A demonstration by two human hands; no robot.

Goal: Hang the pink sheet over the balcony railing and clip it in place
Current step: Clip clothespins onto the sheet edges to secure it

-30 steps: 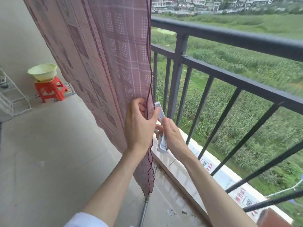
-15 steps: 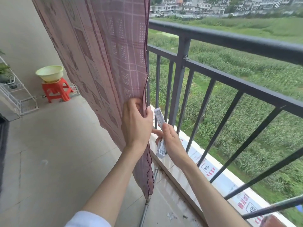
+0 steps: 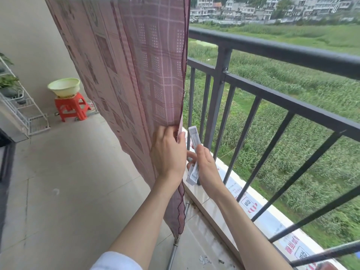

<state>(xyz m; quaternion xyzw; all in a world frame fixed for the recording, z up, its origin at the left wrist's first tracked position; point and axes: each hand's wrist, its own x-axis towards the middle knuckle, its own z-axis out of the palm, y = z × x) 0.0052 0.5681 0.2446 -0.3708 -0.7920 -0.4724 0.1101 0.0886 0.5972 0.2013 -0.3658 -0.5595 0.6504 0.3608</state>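
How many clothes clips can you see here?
1. A white clip is held upright in the right hand, beside the pink sheet's edge, which the left hand pinches. Others may be hidden behind the sheet.

Bare forearms; a white sleeve covers the left upper arm; 2 ringless hands.

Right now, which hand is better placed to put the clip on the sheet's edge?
Right. The right hand already holds the white clip beside the pink sheet edge, while the left hand is busy pinching that edge.
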